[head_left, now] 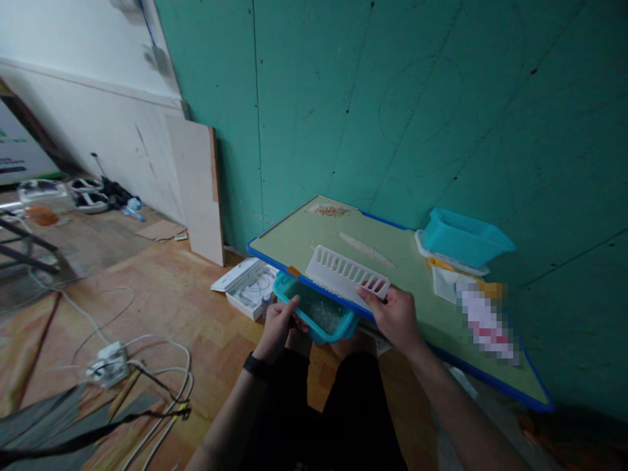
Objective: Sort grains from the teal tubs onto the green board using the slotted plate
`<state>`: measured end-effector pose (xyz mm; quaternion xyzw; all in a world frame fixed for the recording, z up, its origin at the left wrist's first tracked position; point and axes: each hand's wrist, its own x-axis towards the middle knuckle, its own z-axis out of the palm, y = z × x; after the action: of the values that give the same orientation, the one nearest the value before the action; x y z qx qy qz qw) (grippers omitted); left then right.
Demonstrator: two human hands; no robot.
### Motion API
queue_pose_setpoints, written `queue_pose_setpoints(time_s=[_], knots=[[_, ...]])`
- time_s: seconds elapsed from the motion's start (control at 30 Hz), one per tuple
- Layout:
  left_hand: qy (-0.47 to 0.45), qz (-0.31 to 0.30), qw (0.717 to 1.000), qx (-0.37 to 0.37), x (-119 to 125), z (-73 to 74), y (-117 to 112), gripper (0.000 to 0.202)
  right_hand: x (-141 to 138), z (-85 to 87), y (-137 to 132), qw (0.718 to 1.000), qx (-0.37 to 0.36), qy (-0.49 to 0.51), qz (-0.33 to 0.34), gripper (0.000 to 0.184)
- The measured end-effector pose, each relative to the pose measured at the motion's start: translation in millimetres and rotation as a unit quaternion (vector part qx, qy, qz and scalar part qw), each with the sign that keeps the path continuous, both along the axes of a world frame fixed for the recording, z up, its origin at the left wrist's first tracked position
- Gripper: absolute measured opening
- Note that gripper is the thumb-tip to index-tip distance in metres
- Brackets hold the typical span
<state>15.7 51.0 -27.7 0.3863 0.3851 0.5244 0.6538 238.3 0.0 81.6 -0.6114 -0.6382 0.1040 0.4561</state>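
My left hand point(280, 322) grips the near left rim of a teal plastic bin point(320, 335), held against the table's front edge, partly beneath it. Pale grains lie in the bin. In my right hand point(396, 315) is a white slotted plastic strip point(338, 280), tilted with its lower edge on the tabletop by the blue rim. Some white grains point(328, 288) are along that lower edge. Farther back on the green table point(417, 288) runs a line of white grains point(367, 248), and a heap of orange-brown kernels point(331, 210) sits near the far left corner.
A second teal bin point(466, 232) stands on a white lid at the table's back right, near a blurred-out packet point(488, 324). On the floor are an open white box point(250, 288), a power strip point(110, 363) and loose cables. A board point(196, 190) leans on the wall.
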Motion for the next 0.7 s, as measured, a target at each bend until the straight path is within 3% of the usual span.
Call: queue_pose_setpoints(time_s=[0.2, 0.4, 0.7], knots=[[0.001, 0.003, 1.0, 0.005, -1, -0.7, 0, 0.056, 2, 5.3, 3, 0.999, -0.005, 0.041, 0.004, 0.029], [0.002, 0.002, 1.0, 0.003, -1, -2.9, 1, 0.056, 22, 7.6, 12, 0.996, -0.004, 0.087, -0.021, 0.034], [-0.011, 0.007, 1.0, 0.002, -1, -5.6, 1, 0.054, 14, 5.8, 34, 0.97, -0.082, 0.226, 0.035, 0.043]])
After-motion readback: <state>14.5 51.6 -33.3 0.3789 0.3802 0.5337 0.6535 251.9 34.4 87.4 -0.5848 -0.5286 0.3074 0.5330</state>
